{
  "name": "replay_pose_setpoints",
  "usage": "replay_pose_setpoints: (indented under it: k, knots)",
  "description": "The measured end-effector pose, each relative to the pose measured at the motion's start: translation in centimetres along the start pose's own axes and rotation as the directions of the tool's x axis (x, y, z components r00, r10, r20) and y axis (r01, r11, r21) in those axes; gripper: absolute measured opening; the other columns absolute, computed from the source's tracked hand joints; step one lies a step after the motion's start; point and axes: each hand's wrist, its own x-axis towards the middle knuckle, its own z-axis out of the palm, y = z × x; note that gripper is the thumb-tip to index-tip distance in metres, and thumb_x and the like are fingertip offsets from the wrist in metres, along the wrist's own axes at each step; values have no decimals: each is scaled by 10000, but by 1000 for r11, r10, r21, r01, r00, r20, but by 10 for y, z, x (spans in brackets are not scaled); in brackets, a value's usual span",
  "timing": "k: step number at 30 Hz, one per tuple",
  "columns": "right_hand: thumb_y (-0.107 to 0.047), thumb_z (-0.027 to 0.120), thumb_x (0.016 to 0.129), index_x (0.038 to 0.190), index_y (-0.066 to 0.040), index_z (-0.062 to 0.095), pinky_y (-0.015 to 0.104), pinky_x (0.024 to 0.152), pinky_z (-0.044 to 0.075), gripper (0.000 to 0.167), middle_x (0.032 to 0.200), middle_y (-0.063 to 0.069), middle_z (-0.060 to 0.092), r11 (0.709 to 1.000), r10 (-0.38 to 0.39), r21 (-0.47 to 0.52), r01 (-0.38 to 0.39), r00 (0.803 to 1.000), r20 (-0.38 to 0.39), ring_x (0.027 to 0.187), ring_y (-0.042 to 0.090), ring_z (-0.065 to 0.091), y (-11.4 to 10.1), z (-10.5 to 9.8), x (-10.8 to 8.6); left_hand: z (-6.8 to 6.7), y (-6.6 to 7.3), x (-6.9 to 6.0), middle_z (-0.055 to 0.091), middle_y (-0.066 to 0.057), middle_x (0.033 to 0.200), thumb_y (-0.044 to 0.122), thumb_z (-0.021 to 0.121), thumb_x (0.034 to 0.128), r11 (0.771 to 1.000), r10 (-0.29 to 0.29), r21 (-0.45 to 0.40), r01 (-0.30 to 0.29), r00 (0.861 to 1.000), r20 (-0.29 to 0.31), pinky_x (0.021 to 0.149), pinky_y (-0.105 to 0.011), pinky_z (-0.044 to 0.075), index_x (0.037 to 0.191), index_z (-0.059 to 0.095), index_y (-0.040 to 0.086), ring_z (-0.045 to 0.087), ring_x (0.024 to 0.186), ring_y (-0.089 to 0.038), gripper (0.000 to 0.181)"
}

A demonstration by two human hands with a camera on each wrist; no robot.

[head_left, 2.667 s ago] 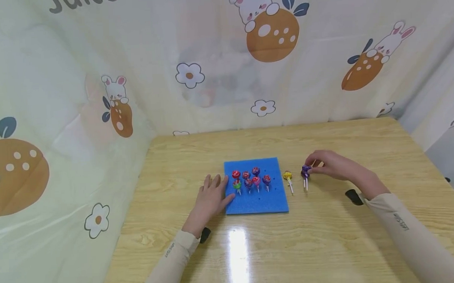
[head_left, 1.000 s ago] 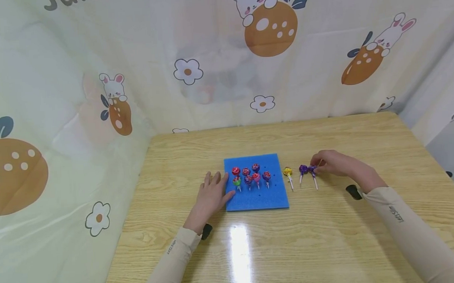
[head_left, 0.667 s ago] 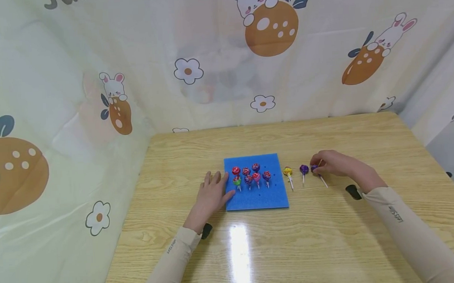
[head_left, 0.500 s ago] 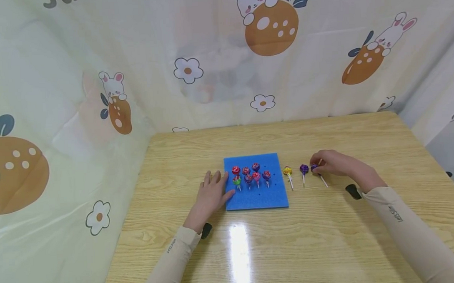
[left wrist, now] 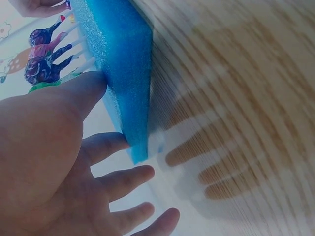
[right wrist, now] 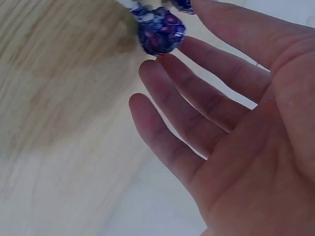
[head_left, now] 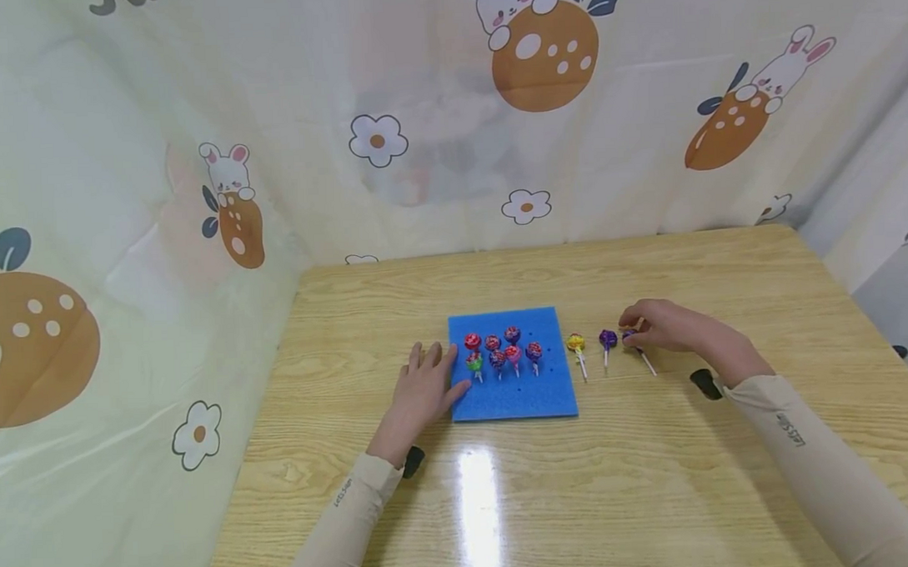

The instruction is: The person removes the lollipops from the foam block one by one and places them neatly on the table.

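My left hand [head_left: 422, 390] rests at the left edge of a blue foam block [head_left: 518, 405], thumb and a fingertip touching it, other fingers spread. Several wrapped lollipops stand upright in the foam, among them a red lollipop [head_left: 473, 341] and a green lollipop [head_left: 475, 362]. My right hand [head_left: 669, 326] hovers around the head of a purple lollipop [right wrist: 161, 30] lying on the table. In the right wrist view its fingers are relaxed and do not grip it; whether a fingertip touches the wrapper is unclear. To its left lie another purple lollipop [head_left: 608, 339] and a yellow lollipop [head_left: 576, 343].
The wooden table [head_left: 596, 479] reaches back to a patterned curtain [head_left: 450, 175], which also hangs along the left side. Small holes [head_left: 549, 349] show in the right part of the foam.
Two purple lollipops lay together; my right hand has moved one rightward, and they now lie apart. Its fingers have loosened from it. My left hand stays at the foam.
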Motion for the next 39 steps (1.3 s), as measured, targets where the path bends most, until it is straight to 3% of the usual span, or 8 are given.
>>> replay_pose_setpoints:
  k: [8,21,39]
  knots:
    - [-137,673,955,1232,125,618,560,921,530,385,1215,297,644,1000,14,-10,-14,1000,-3,1085,473,631,-14,-4,-1,3,-2,0,362,-174,1604,541,512,1009,1000,-3,7,3,1000,8,1127,-644,359,1572,365,183,217,1513,-453,683]
    - [-201,654,979,1281,69,622,553,916,537,406,1288,289,588,996,0,-90,-6,998,-61,1119,445,628,-32,-1,-2,4,-3,0,360,-167,1607,549,508,1008,1000,-13,2,13,1000,17,1136,-638,352,1574,361,191,213,1516,-450,686]
    - [-215,679,970,1291,-8,632,501,900,562,385,1295,201,595,992,-88,-102,74,985,-148,1119,375,652,-67,12,2,5,-5,3,356,-169,1610,549,494,1014,1000,-10,-5,10,1000,16,1140,-637,346,1581,344,203,219,1517,-446,681]
